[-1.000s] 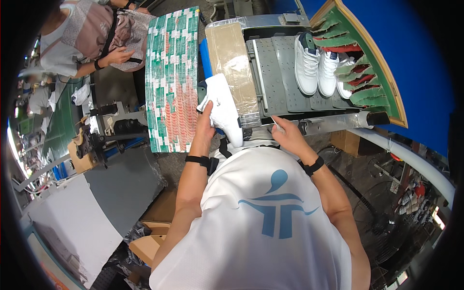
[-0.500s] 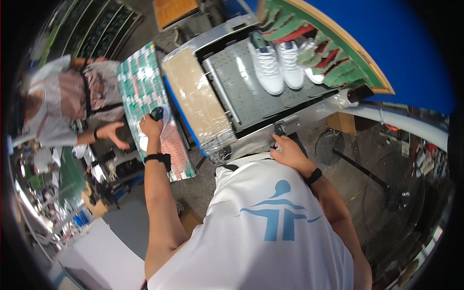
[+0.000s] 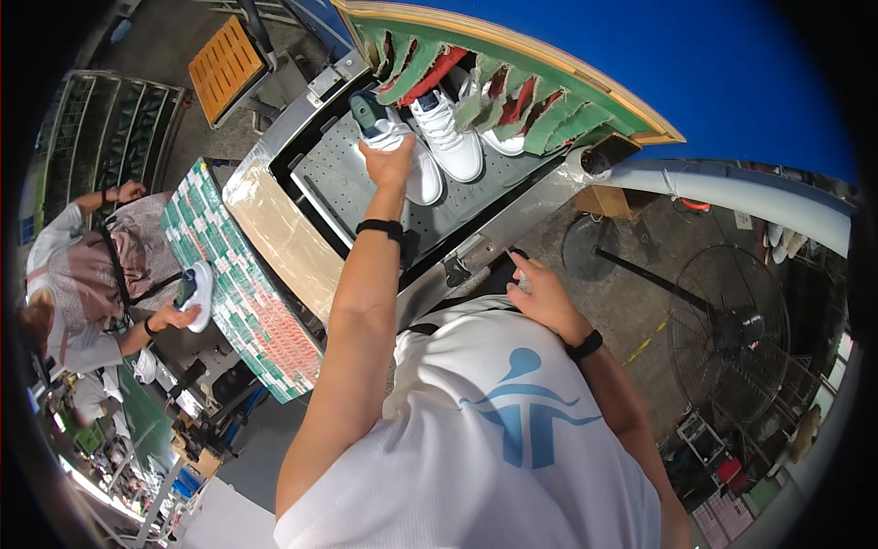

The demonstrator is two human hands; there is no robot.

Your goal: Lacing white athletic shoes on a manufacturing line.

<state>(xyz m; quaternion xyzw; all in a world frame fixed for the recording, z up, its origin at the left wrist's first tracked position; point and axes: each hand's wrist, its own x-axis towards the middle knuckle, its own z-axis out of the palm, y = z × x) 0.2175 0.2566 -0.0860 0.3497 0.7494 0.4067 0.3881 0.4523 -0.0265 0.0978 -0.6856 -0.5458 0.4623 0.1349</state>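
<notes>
My left hand (image 3: 389, 166) is closed round the laced upper of a white sneaker (image 3: 422, 179) with a dark green lining. That sneaker is on the grey perforated conveyor tray (image 3: 338, 178). Just right of it stands a second white lace-up sneaker (image 3: 457, 151), and a third white shoe (image 3: 505, 142) is partly hidden under hanging cloth strips. Close to my waist, my right hand (image 3: 541, 293) has its index finger and thumb apart; its other fingers are partly hidden. To the left, a co-worker's hand holds another white sneaker (image 3: 202, 297) with a dark green inside.
Ragged green and red strips (image 3: 512, 101) hang from a wood-edged blue machine (image 3: 640, 64). A green, white and red patterned board (image 3: 242, 297) lies beside the film-wrapped cardboard panel (image 3: 274, 233). At right stands a black floor fan (image 3: 729, 331); a slatted wooden stool (image 3: 229, 69) is far left.
My left hand has left the sneaker at the patterned board and moved right onto a sneaker on the tray. A co-worker now holds a sneaker. My view has shifted; my right hand stays near my waist.
</notes>
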